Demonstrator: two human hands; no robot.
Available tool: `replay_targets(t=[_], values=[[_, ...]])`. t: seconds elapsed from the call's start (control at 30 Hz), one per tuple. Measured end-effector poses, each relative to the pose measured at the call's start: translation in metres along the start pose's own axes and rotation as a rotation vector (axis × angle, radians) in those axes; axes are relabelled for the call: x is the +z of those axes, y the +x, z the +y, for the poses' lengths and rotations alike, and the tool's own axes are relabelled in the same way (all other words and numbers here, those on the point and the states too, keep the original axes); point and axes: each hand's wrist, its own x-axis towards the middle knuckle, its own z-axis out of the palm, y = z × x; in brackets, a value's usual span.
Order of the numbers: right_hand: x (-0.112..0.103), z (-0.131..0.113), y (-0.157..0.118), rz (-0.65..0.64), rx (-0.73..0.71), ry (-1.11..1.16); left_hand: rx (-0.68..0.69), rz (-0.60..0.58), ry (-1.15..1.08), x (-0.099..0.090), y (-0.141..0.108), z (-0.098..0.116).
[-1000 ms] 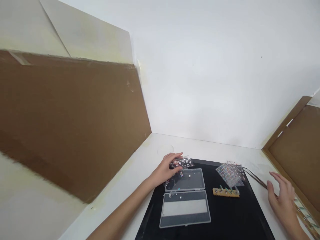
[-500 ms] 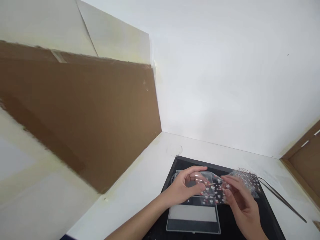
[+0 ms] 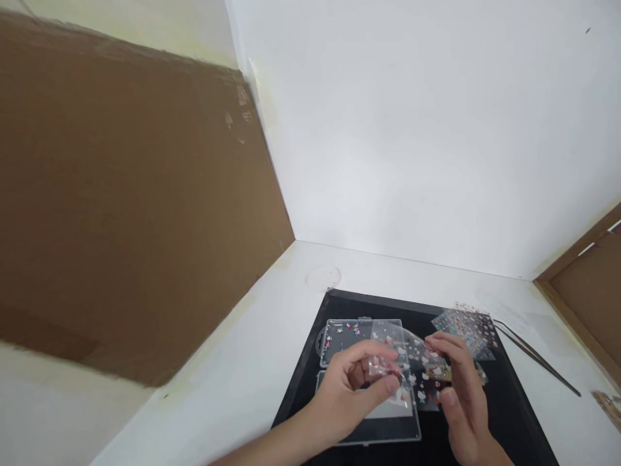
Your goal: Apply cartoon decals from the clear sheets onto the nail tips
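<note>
A clear sticker sheet (image 3: 421, 390) printed with small white and red figures is held between my two hands, slightly bent. My left hand (image 3: 352, 391) is closed on its left edge, the thumb near the sheet's lower left part. On the right side, my right hand (image 3: 463, 388) has its fingers closed on the opposite edge. Below the sheet lies an opened clear plastic case (image 3: 418, 430). Its far half (image 3: 339, 343) holds several tiny pink and white pieces; its near half has a white strip, partly hidden by my left hand.
A black mat (image 3: 509, 408) lies under the case on the white table (image 3: 233, 343). More patterned clear sheets (image 3: 468, 330) overlap at its far right corner. Dark tweezers (image 3: 538, 356) rest beside them. A brown panel (image 3: 136, 194) and white walls (image 3: 412, 129) enclose the table.
The scene has shifted left and up in view. My left hand has come nearer relative to the case, uncovering the tiny pieces in its far half. Both hands still hold the sticker sheet.
</note>
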Motion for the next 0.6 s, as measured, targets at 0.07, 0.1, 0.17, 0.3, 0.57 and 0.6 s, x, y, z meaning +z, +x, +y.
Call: replay_targets(t=[0.07,0.1,0.17,0.3,0.57,0.6], values=[[0.001,0.001,-0.003,0.001,-0.036,-0.018,0.018,0.021,-0.004,-0.001,0.001,0.003],[0.002,0.001,-0.004,0.007,-0.057,-0.024,0.024,0.024,-0.005,-0.001,0.002,0.005],[0.004,0.002,-0.004,0.02,-0.097,-0.03,0.044,0.024,-0.009,-0.002,0.001,0.007],[0.003,0.001,-0.001,0.033,-0.142,-0.037,0.09,0.011,-0.001,-0.001,-0.003,0.004],[0.005,-0.004,0.003,0.056,-0.176,-0.203,0.079,0.086,0.164,0.003,-0.01,-0.006],[0.006,-0.004,0.002,0.072,-0.194,-0.237,0.075,0.091,0.193,0.003,-0.01,-0.005]])
